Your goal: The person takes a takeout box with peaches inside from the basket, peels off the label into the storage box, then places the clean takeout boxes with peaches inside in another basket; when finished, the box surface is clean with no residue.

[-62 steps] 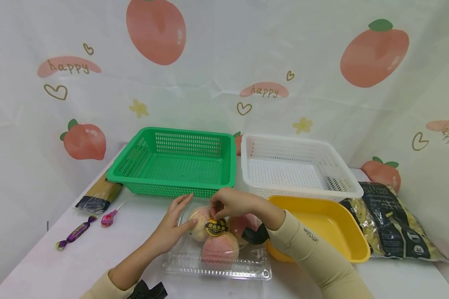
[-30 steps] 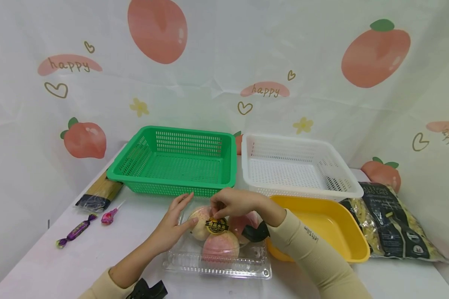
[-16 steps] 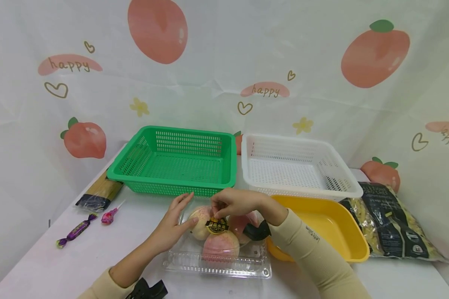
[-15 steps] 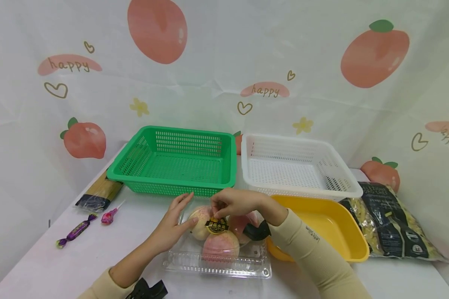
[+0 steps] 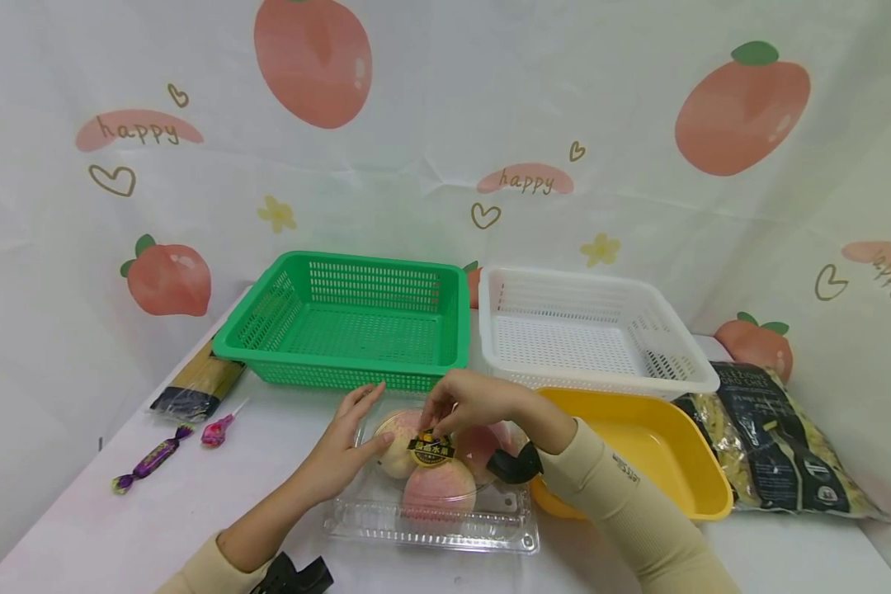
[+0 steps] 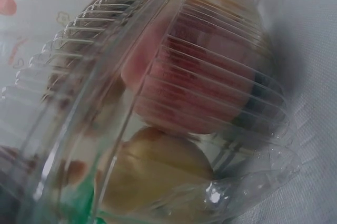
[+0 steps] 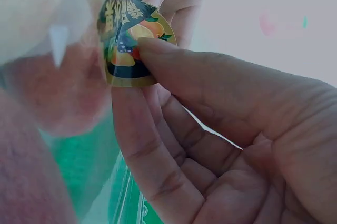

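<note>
Clear plastic clamshell (image 5: 431, 520) sits front-centre on the table (image 5: 119, 528), lid shut, w/ approx three pink-yellow peaches (image 5: 438, 487) inside; the left wrist view shows the fruit pressed up vs ribbed clear walls. Green basket (image 5: 345, 318) at 11 o'clock from the clamshell and white basket (image 5: 590, 330) at 1 o'clock, both w/ nothing visible inside. Yellow tray (image 5: 638, 445) at 3 o'clock, touching or just beside the clamshell's edge, also bare inside.

Round sticker (image 5: 431, 450) on the lid top: black w/ gold rim, fruit picture and characters; in the right wrist view its lower edge is lifted off the plastic.

Right hand (image 5: 468, 404) reaches in from 3 o'clock, thumb and forefinger pinching the sticker's edge, other fingers curled. Left hand (image 5: 345, 450) lies at the clamshell's 9 o'clock side, fingers fairly straight, tips resting vs the lid, gripping nothing.

Around: spaghetti packet (image 5: 196, 388) at 10 o'clock by the green basket's corner; pink lollipop (image 5: 219, 429) and purple wrapped candy (image 5: 148, 462) near it, well apart from the clamshell. Dark pasta bag (image 5: 772, 445) at far 3 o'clock, past the tray. Nothing lies betw. the hands and the box.
</note>
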